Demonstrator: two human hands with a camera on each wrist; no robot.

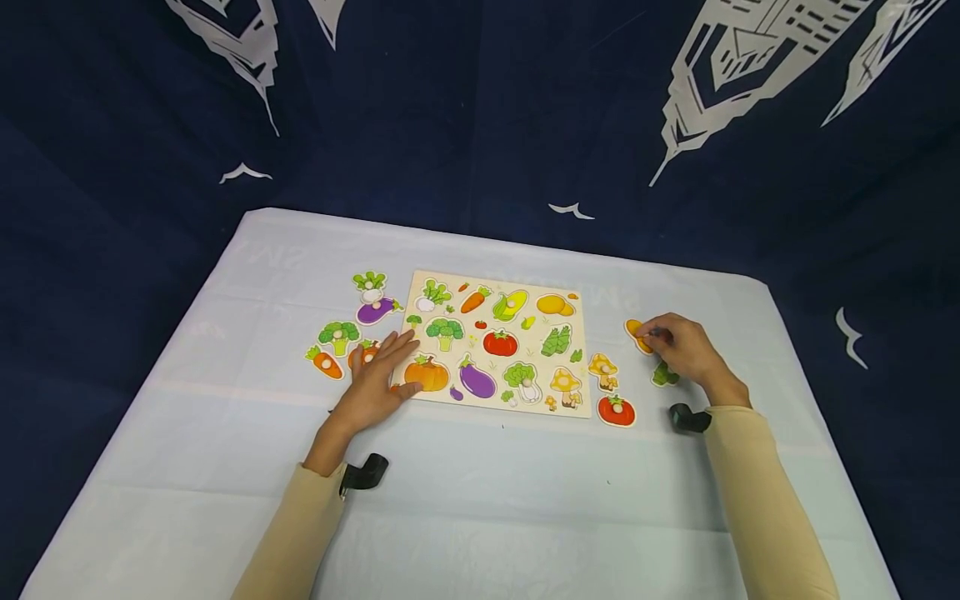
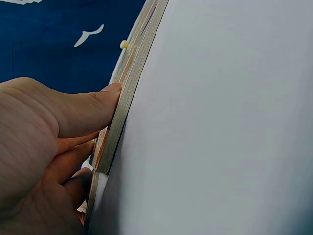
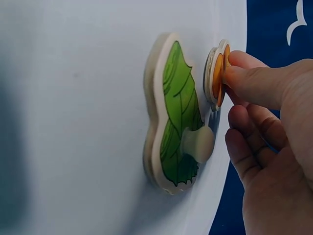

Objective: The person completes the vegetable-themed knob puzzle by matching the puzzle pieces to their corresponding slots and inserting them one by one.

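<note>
Right hand: thumb and fingertips pinch the orange piece; lower fingers loosely bent. Whether that piece touches the table, cannot tell. Location: between the puzzle board and the table's right edge, toward the far right corner.

Left hand: fingers spread, laid over the board's left edge; thumb near its front left corner.

Step in hand, as judged: taking up the orange piece while the board is steadied. Next move calls for a firm pinch and a lift free of the green piece, which lies apart, under the right hand.

Right side, further items: mushroom piece, just beside the board's right edge; tomato piece, off its front right corner.

Left side: carrot piece and broccoli piece, toward the table's left edge.

Room for moving: leftward past the mushroom piece — toward the board's far right corner; also the broad strip between board and near edge.
</note>
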